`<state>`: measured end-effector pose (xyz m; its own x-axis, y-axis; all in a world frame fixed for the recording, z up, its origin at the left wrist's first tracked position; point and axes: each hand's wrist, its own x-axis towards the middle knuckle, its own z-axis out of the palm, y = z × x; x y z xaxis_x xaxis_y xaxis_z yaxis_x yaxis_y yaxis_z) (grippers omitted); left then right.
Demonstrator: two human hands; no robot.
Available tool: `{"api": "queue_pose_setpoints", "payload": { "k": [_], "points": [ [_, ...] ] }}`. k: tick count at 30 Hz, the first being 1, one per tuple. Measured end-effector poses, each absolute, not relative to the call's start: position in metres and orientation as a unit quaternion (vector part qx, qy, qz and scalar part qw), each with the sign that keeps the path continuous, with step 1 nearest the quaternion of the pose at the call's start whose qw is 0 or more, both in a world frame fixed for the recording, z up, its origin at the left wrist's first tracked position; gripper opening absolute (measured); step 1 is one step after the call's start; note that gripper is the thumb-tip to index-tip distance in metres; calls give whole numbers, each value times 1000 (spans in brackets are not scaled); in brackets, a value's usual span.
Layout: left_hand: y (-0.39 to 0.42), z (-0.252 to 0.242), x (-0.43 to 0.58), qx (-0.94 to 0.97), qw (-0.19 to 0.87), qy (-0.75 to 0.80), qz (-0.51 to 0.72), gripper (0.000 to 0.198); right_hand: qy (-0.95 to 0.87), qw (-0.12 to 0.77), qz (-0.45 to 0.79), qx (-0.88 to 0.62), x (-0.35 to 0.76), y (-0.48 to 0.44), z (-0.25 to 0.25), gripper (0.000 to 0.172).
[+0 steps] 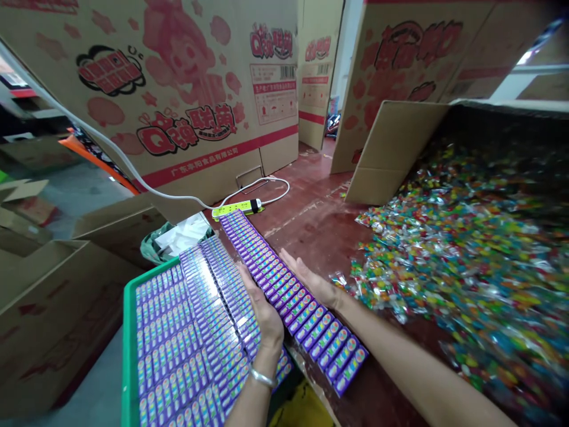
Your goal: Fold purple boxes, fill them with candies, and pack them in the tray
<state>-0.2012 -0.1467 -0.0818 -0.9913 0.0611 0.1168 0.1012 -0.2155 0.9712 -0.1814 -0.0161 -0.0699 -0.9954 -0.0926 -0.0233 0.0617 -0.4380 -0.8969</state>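
A long row of small purple boxes (291, 293) stands on the reddish-brown table (306, 228), slanting from the power strip toward the lower right. My left hand (264, 311) lies flat along the row's left side, fingers stretched out, a silver bangle on the wrist. On the right side of the row my right hand (311, 281) rests with fingers extended and thumb side up. The row sits between both palms. Left of it, a green crate (128, 332) holds many similar purple boxes in rows.
A heap of wrapped colorful candies (471, 249) spills from an open carton (382, 154) on the right. A power strip (237, 209) with a white cable lies behind the row. Large printed cartons (191, 77) stand at the back; a bag with white paper (184, 235) is beside the crate.
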Motion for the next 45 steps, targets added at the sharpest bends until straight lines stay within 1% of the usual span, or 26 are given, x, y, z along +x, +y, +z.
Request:
{"api": "queue_pose_setpoints", "payload": {
  "k": [5, 14, 22, 29, 31, 34, 35, 36, 37, 38, 39, 41, 43, 45],
  "points": [
    [-141, -83, -203, -63, 58, -625, -776, 63, 515, 39, -856, -18, -185, -20, -73, 78],
    [-152, -85, -189, -70, 75, -610, -786, 59, 530, 22, -847, -22, -168, -7, -66, 83],
    [-146, -80, -154, -103, 70, -631, -766, 55, 531, 23, -847, -9, -130, -10, -68, 76],
    [-138, -79, -155, -108, 89, -648, -748, 52, 578, 0, -816, 1, -137, -14, -64, 78],
    [-147, -80, -161, -114, 94, -649, -746, 52, 604, -28, -796, 18, -126, 0, -56, 79],
    [-171, -74, -169, -128, 115, -653, -737, 52, 667, -98, -733, 94, -81, 29, -39, 80],
    [-180, -69, -169, -155, 123, -661, -724, 49, 729, -127, -656, 151, -60, 36, -35, 72],
    [-190, -64, -167, -239, 139, -686, -673, 47, 774, -123, -586, 204, -37, 39, -31, 59],
    [-198, -58, -163, -347, 145, -695, -612, 48, 802, -104, -534, 245, -14, 39, -29, 49],
    [-205, -52, -158, -460, 139, -693, -537, 51, 823, -69, -495, 270, 8, 33, -29, 45],
    [-210, -47, -152, -559, 124, -682, -455, 55, 840, -50, -457, 288, 27, 24, -31, 49],
    [-214, -40, -143, -664, 97, -655, -346, 58, 869, -52, -377, 317, 54, -6, -38, 75],
    [-214, -40, -140, -668, 90, -666, -318, 58, 886, -76, -310, 337, 66, -41, -51, 91],
    [-212, -44, -143, -633, 95, -695, -327, 56, 905, -91, -262, 321, 65, -69, -64, 100]
  ]
}}
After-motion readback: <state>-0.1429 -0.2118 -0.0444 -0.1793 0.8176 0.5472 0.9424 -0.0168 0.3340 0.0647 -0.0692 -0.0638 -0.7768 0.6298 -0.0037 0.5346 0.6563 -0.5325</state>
